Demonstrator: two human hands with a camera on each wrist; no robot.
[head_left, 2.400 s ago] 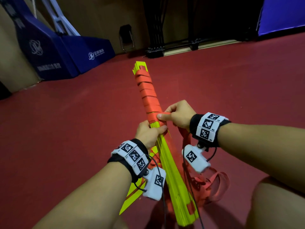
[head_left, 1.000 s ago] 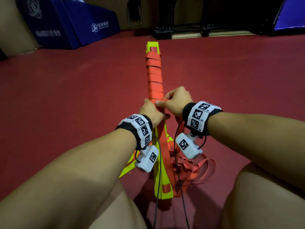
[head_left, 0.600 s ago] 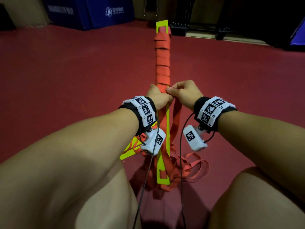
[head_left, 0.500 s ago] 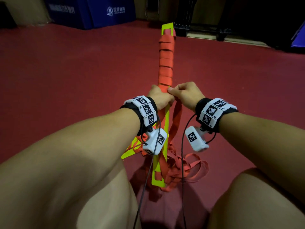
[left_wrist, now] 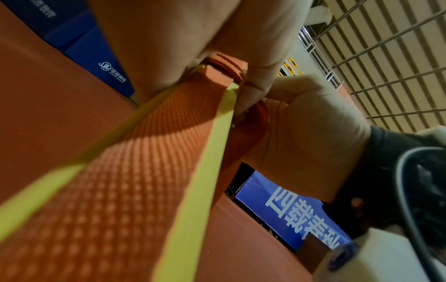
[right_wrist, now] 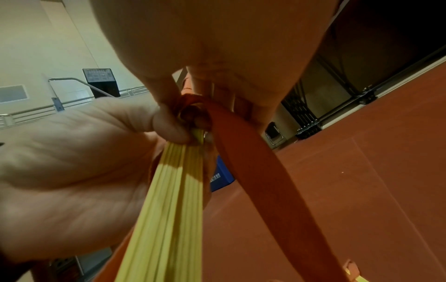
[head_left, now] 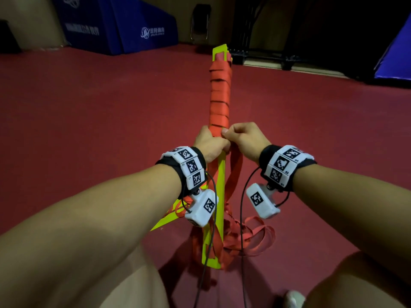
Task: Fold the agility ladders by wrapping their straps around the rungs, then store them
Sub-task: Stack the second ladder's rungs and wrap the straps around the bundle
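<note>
Blue padded mats (head_left: 124, 25) line the far wall on the left. His left hand (head_left: 210, 144) has its grip tight around the bundled yellow rungs (head_left: 220, 190), held up over the red floor (head_left: 89, 112); beside it, touching, the right hand (head_left: 244, 137) pinches the orange strap (head_left: 219, 103), half wound on.

Ribbed woven cloth strap (left_wrist: 135, 152); smooth matt plastic rungs (right_wrist: 169, 190).

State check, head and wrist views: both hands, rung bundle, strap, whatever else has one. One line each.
left hand: grips the rung bundle at the edge of the wrapping
right hand: pinches the strap against the bundle
rung bundle: stacked yellow rungs, far half wrapped, near half bare
strap: orange, coiled round the far half; the rest loose
loose strap loops: tangled on the red floor
</note>
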